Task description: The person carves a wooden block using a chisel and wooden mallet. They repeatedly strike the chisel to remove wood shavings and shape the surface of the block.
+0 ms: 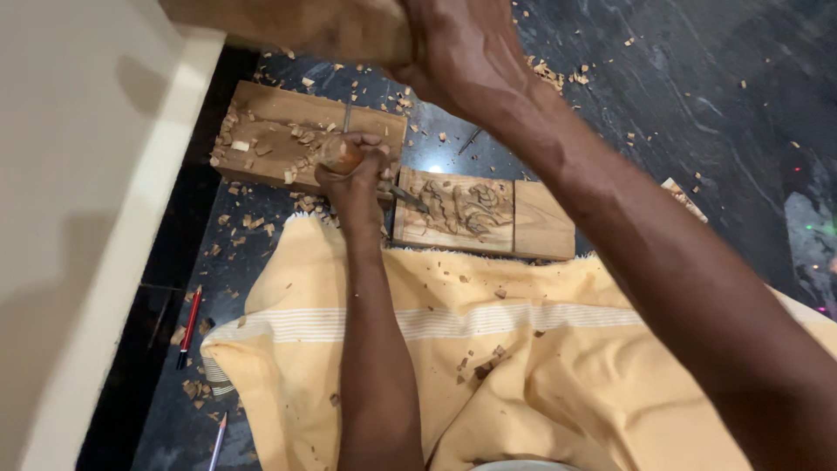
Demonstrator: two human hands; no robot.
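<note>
Starting over on the left, a red pencil is lying on the dark floor by the pale wall, with wood chips scattered all around it. Just right of that, a plain wooden block is sitting at the far side, covered in shavings.

The left hand is wrapped fully closed around the round wooden handle of a chisel. The chisel is running on a slant from that hand, rightward and a bit nearer, with its tip touching the left end of the carved wood panel. So the panel is lying right beside the left hand, to its right, long axis going left to right, resting on the floor at the far edge of the yellow cloth over the lap.

The right hand is raised up high at the far side, clenched shut around a wooden mallet, which is sticking out to the left, roughly above the chisel handle. It's blurry, so I can't tell much more about it.
</note>
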